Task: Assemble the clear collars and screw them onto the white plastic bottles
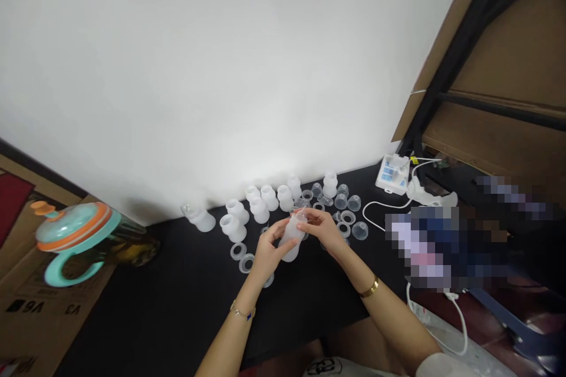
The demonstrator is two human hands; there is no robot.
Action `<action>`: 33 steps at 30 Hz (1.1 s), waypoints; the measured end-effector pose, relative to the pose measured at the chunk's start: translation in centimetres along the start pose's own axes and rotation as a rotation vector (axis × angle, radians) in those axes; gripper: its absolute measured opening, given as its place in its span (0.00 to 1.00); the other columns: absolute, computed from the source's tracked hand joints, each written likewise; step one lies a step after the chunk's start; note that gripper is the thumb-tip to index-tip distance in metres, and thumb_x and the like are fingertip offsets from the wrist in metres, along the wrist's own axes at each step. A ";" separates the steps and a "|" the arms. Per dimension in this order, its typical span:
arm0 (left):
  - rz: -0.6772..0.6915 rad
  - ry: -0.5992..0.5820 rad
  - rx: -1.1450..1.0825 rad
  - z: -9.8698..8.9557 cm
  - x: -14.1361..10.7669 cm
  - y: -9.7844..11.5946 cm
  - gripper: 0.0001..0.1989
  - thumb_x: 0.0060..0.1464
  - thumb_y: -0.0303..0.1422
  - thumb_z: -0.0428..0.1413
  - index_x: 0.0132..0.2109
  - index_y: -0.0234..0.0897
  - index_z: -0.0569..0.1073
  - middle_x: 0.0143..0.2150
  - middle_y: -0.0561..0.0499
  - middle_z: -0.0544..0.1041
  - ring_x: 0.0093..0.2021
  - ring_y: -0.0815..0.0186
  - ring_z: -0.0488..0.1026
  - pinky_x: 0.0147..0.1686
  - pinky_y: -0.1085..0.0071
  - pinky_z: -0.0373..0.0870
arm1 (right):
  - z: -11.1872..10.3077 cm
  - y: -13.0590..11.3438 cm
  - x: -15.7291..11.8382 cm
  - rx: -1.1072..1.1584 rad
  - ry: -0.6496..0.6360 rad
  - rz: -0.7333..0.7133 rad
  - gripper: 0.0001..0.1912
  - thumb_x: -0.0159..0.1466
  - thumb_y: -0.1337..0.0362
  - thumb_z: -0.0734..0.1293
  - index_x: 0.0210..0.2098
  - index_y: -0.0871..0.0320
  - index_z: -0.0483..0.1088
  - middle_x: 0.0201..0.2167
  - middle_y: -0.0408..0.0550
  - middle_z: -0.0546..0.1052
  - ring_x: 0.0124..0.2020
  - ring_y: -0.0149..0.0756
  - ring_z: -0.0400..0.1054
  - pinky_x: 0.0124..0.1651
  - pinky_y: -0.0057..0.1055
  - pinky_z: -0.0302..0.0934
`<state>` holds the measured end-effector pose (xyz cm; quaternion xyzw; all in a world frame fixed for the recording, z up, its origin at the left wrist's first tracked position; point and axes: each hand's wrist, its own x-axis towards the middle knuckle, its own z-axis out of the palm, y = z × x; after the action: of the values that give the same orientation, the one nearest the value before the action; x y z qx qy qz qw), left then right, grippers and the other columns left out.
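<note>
Over the black table, my left hand (pixel 270 246) wraps round a frosted white baby bottle (pixel 290 250), which leans with its top away from me. At the mouth of that bottle, the fingers of my right hand (pixel 325 227) close on a clear teat (pixel 302 213). My fingers partly hide the teat and its collar, so I cannot tell how firmly it sits. Several open-mouthed white bottles (pixel 259 210) stand behind my hands. Clear domed caps (pixel 359 230) and ring collars (pixel 239 251) lie on both sides. A bottle with a clear top (pixel 200 217) lies tilted at the left.
At the left stands a large jug with a teal and orange lid (pixel 73 227), near a cardboard box (pixel 39 306). To the right are a white power strip (pixel 392 174), its white cable (pixel 375 204) and a blurred-out patch. A white wall (pixel 221 70) rises behind the table (pixel 145 306).
</note>
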<state>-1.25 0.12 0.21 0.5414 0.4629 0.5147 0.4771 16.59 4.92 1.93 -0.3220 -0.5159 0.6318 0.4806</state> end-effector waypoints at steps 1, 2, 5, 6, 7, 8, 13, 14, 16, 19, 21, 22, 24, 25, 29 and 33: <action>0.004 0.004 0.011 0.0 0.0 0.0 0.27 0.50 0.36 0.69 0.57 0.35 0.75 0.56 0.39 0.80 0.56 0.50 0.78 0.58 0.55 0.72 | 0.0 0.0 0.0 -0.004 0.002 0.002 0.21 0.50 0.56 0.81 0.43 0.54 0.82 0.43 0.49 0.83 0.44 0.47 0.77 0.48 0.42 0.70; 0.012 0.006 0.011 0.1 0.0 0.1 0.27 0.50 0.36 0.68 0.56 0.35 0.75 0.56 0.39 0.79 0.56 0.50 0.77 0.58 0.55 0.72 | -0.1 0.1 0.0 -0.012 0.008 0.000 0.22 0.50 0.56 0.80 0.43 0.53 0.81 0.43 0.49 0.84 0.44 0.47 0.77 0.48 0.42 0.70; 0.042 0.000 0.001 0.2 0.0 0.1 0.26 0.50 0.36 0.68 0.56 0.35 0.75 0.56 0.39 0.79 0.56 0.50 0.77 0.57 0.56 0.73 | -0.2 0.3 0.1 -0.039 0.014 -0.016 0.21 0.50 0.55 0.81 0.42 0.54 0.82 0.43 0.50 0.84 0.44 0.48 0.77 0.49 0.43 0.71; 0.052 -0.006 0.004 0.2 0.0 0.1 0.26 0.50 0.36 0.69 0.56 0.36 0.75 0.56 0.39 0.79 0.56 0.50 0.77 0.57 0.56 0.73 | -0.3 0.3 0.2 -0.043 0.011 -0.014 0.21 0.50 0.55 0.81 0.42 0.54 0.82 0.44 0.50 0.83 0.45 0.49 0.77 0.49 0.43 0.71; 0.058 -0.003 0.004 0.2 0.0 0.1 0.26 0.50 0.35 0.69 0.55 0.36 0.75 0.56 0.40 0.79 0.56 0.50 0.77 0.57 0.56 0.73 | -0.3 0.4 0.2 -0.042 0.012 -0.014 0.21 0.50 0.55 0.81 0.42 0.54 0.82 0.44 0.50 0.84 0.45 0.49 0.77 0.49 0.43 0.71; 0.058 -0.002 0.003 0.3 0.0 0.1 0.26 0.50 0.35 0.69 0.55 0.36 0.75 0.56 0.40 0.80 0.56 0.50 0.77 0.57 0.56 0.73 | -0.3 0.4 0.2 -0.043 0.014 -0.016 0.21 0.49 0.55 0.81 0.41 0.54 0.82 0.43 0.51 0.84 0.44 0.49 0.77 0.48 0.42 0.71; 0.053 -0.004 0.007 0.5 -0.1 0.6 0.25 0.50 0.35 0.68 0.55 0.36 0.75 0.54 0.41 0.81 0.54 0.51 0.78 0.55 0.57 0.74 | -0.6 0.4 0.3 -0.065 0.000 -0.021 0.22 0.50 0.54 0.80 0.42 0.54 0.82 0.46 0.52 0.83 0.45 0.50 0.77 0.46 0.42 0.71; 0.055 -0.004 0.010 0.5 -0.1 0.7 0.25 0.50 0.35 0.68 0.55 0.36 0.75 0.53 0.41 0.81 0.53 0.51 0.79 0.54 0.57 0.74 | -0.6 0.5 0.3 -0.065 -0.001 -0.022 0.22 0.50 0.54 0.81 0.42 0.54 0.82 0.45 0.52 0.83 0.45 0.50 0.77 0.46 0.42 0.71; 0.056 -0.011 0.011 0.5 -0.1 0.8 0.25 0.50 0.36 0.69 0.55 0.36 0.75 0.52 0.41 0.82 0.53 0.51 0.79 0.54 0.57 0.74 | -0.7 0.7 0.4 -0.063 0.000 -0.021 0.21 0.50 0.54 0.81 0.42 0.54 0.82 0.44 0.52 0.83 0.44 0.49 0.77 0.45 0.42 0.71; 0.047 -0.007 0.021 0.5 -0.1 0.6 0.26 0.49 0.36 0.69 0.54 0.36 0.75 0.54 0.41 0.81 0.54 0.51 0.78 0.55 0.57 0.74 | -0.7 0.8 0.4 -0.066 0.004 -0.020 0.20 0.51 0.55 0.80 0.42 0.53 0.82 0.45 0.51 0.83 0.43 0.47 0.77 0.45 0.40 0.70; 0.048 0.018 0.044 0.4 -0.1 0.3 0.26 0.49 0.36 0.69 0.55 0.36 0.75 0.56 0.40 0.80 0.55 0.51 0.78 0.56 0.57 0.73 | -0.5 0.7 0.3 -0.062 0.011 -0.018 0.21 0.50 0.56 0.81 0.42 0.53 0.82 0.43 0.49 0.83 0.42 0.46 0.77 0.45 0.39 0.70; 0.045 0.028 0.055 0.4 -0.1 0.2 0.26 0.49 0.37 0.68 0.55 0.36 0.75 0.56 0.40 0.79 0.56 0.51 0.77 0.57 0.56 0.72 | -0.4 0.6 0.3 -0.061 0.014 -0.017 0.21 0.50 0.56 0.81 0.42 0.54 0.82 0.42 0.49 0.83 0.42 0.45 0.76 0.45 0.38 0.69; 0.037 0.059 0.087 0.3 -0.1 0.0 0.27 0.48 0.38 0.69 0.55 0.36 0.75 0.56 0.40 0.80 0.55 0.51 0.78 0.58 0.55 0.72 | -0.2 0.4 0.1 -0.059 0.011 -0.021 0.21 0.50 0.56 0.81 0.42 0.54 0.82 0.40 0.47 0.83 0.40 0.43 0.76 0.45 0.37 0.69; 0.032 0.049 0.108 0.3 0.0 0.0 0.27 0.48 0.38 0.68 0.55 0.36 0.75 0.55 0.41 0.80 0.55 0.51 0.78 0.58 0.55 0.72 | -0.1 0.3 0.1 -0.057 0.012 -0.025 0.20 0.50 0.56 0.80 0.42 0.54 0.82 0.39 0.46 0.83 0.39 0.43 0.76 0.45 0.37 0.69; 0.034 0.055 0.150 0.1 0.1 -0.2 0.27 0.48 0.39 0.68 0.55 0.36 0.75 0.55 0.41 0.80 0.55 0.51 0.78 0.58 0.55 0.73 | 0.1 0.1 0.1 -0.049 0.003 -0.031 0.22 0.50 0.54 0.80 0.42 0.55 0.81 0.39 0.46 0.83 0.39 0.42 0.76 0.43 0.36 0.69; 0.020 0.061 0.164 0.0 0.0 -0.4 0.28 0.48 0.40 0.68 0.55 0.37 0.75 0.56 0.40 0.80 0.55 0.50 0.78 0.57 0.55 0.73 | 0.2 0.2 0.2 -0.031 0.008 -0.031 0.23 0.49 0.54 0.80 0.42 0.54 0.82 0.39 0.46 0.83 0.39 0.42 0.75 0.42 0.36 0.68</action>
<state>-1.25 0.18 -0.15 0.5676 0.5124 0.4960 0.4115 16.31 5.02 1.83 -0.3239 -0.5285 0.6151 0.4873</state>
